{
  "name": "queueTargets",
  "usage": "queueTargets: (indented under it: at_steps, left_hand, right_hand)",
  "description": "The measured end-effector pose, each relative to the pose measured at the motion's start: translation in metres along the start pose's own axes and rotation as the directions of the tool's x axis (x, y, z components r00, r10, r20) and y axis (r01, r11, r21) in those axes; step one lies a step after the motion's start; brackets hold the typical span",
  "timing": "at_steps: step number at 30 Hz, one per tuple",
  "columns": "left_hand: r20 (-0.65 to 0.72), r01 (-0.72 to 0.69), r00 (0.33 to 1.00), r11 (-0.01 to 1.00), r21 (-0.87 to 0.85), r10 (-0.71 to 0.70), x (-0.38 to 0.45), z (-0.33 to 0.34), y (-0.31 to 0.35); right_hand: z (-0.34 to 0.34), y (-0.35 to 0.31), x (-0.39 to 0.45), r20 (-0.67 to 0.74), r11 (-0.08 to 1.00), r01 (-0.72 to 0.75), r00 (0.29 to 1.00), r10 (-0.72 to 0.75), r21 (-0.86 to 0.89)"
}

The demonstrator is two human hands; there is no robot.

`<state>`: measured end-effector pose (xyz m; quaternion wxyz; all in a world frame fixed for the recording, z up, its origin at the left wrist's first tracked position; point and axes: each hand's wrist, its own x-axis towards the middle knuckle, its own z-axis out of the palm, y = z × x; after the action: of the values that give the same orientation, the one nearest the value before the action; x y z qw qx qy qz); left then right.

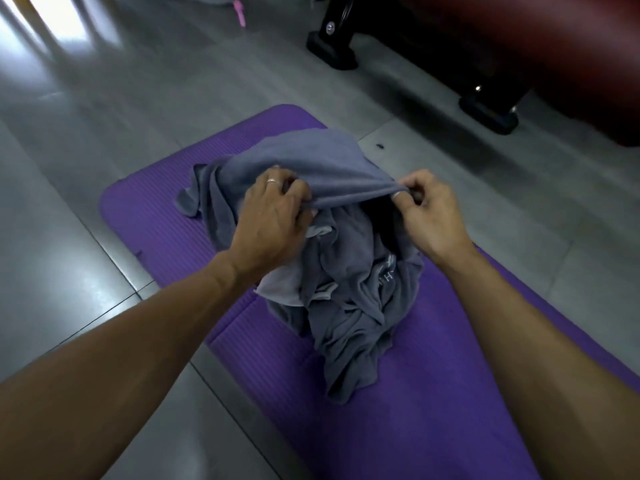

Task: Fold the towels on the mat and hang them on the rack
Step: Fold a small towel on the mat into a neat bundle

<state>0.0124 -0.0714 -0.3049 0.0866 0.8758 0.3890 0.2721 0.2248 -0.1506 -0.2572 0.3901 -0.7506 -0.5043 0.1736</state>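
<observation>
Grey terry cloth is bunched in both hands. The left hand point(273, 209) grips the near hem of the top towel point(311, 161), fingers curled over the edge with the thumb tucked under. The right hand point(429, 209) pinches the same hem farther along, so the edge runs taut between them and is lifted off the heap.

Below that hem lies the pile point(346, 289), a crumpled mound of more grey cloth with a paler piece showing at its left side. How many towels it holds cannot be told. All of it sits on the purple mat point(433, 410), which lies on a grey tiled floor point(86, 168). Dark furniture legs point(332, 50) stand on the floor beyond the mat. No rack is in view.

By the look of it, the step in hand is the first one: drawing one towel free of the heap before any fold is made. The next move likely calls for lifting the hem higher and clear, finding both corners, then spreading the towel flat on bare mat to fold it.
</observation>
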Motion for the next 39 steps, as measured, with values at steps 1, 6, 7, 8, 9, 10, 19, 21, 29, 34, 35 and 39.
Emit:
queueTargets:
  at_steps: [1,6,7,8,9,10,19,21,29,34,35,39]
  left_hand:
    - [0.013,-0.038,0.999,0.998,-0.048,0.039,0.006,-0.002,0.009]
    - [0.064,-0.133,0.987,0.974,-0.185,0.148,0.036,0.002,0.067]
    - [0.092,-0.137,0.983,0.972,-0.191,0.157,0.04,0.007,0.08]
    - [0.125,-0.132,0.979,0.97,-0.203,0.16,0.044,0.011,0.095]
    - [0.157,-0.138,0.972,0.966,-0.219,0.174,0.045,0.015,0.111]
    - [0.191,-0.163,0.959,0.958,-0.237,0.211,0.043,0.019,0.129]
    - [0.477,-0.441,0.697,0.845,-0.303,0.535,0.019,0.051,0.329]
    - [0.457,-0.463,0.697,0.833,-0.303,0.553,0.009,0.065,0.364]
    - [0.625,-0.193,0.643,0.883,-0.429,0.444,-0.096,0.156,0.399]
    - [0.577,-0.287,0.59,0.814,-0.504,0.565,-0.14,0.178,0.401]
    - [0.591,-0.314,0.608,0.844,-0.434,0.53,-0.146,0.179,0.396]
    - [0.614,-0.194,0.787,0.968,0.162,0.055,-0.168,0.179,0.36]
  right_hand:
    - [-0.008,0.002,-0.001,-0.028,0.998,-0.04,0.999,0.041,0.047]
    - [-0.058,0.028,-0.021,-0.199,0.998,-0.048,0.979,0.041,-0.027]
    - [-0.074,0.033,-0.029,-0.204,0.994,-0.045,0.979,0.025,-0.096]
    - [-0.092,0.04,-0.037,-0.196,0.982,-0.045,0.98,0.008,-0.184]
    - [-0.112,0.044,-0.049,-0.175,0.959,-0.047,0.985,-0.003,-0.278]
    - [-0.134,0.049,-0.062,-0.157,0.931,-0.056,0.988,-0.001,-0.36]
    - [-0.316,0.104,-0.185,-0.172,0.737,-0.191,0.98,0.103,-0.649]
    - [-0.341,0.123,-0.214,-0.177,0.746,-0.215,0.975,0.132,-0.631]
    - [-0.322,0.251,-0.341,0.053,0.728,-0.378,0.869,0.493,-0.572]
    - [-0.274,0.282,-0.337,0.2,0.896,-0.197,0.934,0.294,-0.398]
    - [-0.262,0.286,-0.329,0.222,0.875,-0.143,0.937,0.271,-0.462]
    - [-0.25,0.301,-0.318,0.134,0.807,-0.129,0.959,0.249,-0.576]
